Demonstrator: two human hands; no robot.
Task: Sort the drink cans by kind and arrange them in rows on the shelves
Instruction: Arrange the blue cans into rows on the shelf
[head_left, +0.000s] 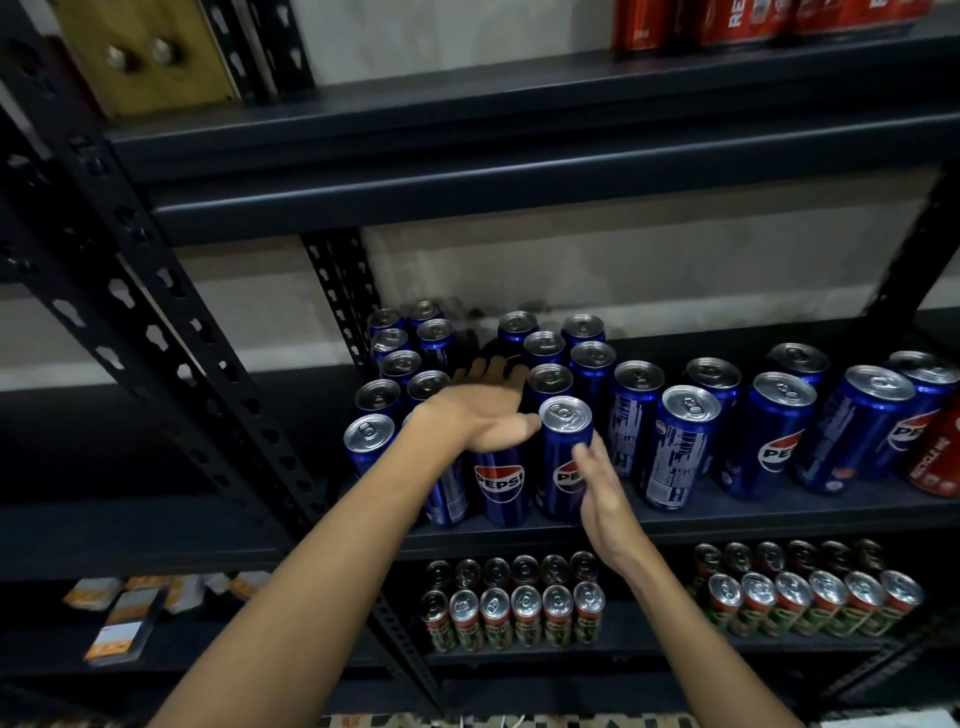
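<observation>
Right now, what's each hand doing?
Left hand: open, palm resting flat on a blue Pepsi can.
Right hand: open, straight fingers touching the neighbouring Pepsi can.

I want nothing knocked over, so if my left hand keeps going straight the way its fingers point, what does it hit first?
The left hand lies flat over the blue cans, fingers pointing toward the back of the shelf. Ahead lies a dark gap between the can rows, then likely the wall; depth is unclear.
</observation>
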